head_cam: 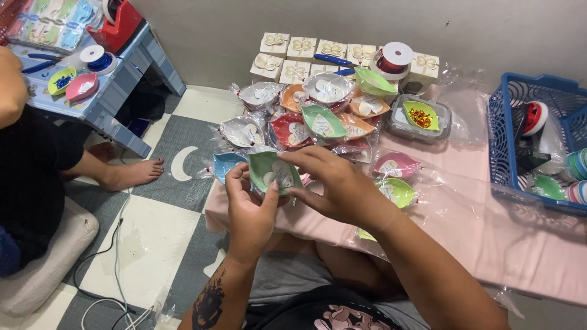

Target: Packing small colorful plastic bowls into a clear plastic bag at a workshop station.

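Both my hands hold a small green leaf-shaped dish (pixel 273 172) with a white heart-shaped piece in it, just above the near left corner of a low pink table (pixel 489 238). My left hand (pixel 247 211) cups the dish from below and the left. My right hand (pixel 333 183) pinches its right edge from above. Right behind the dish lie several more leaf-shaped dishes wrapped in clear plastic (pixel 306 116), in green, red, orange, blue and white.
Small white gift boxes with gold bows (pixel 293 55) line the wall, next to a red ribbon spool (pixel 394 60). A clear tub with a green dish (pixel 420 117) and a blue basket (pixel 520 146) stand at the right. Another person sits at the left, bare foot (pixel 131 174) out, by a low blue table (pixel 116 79).
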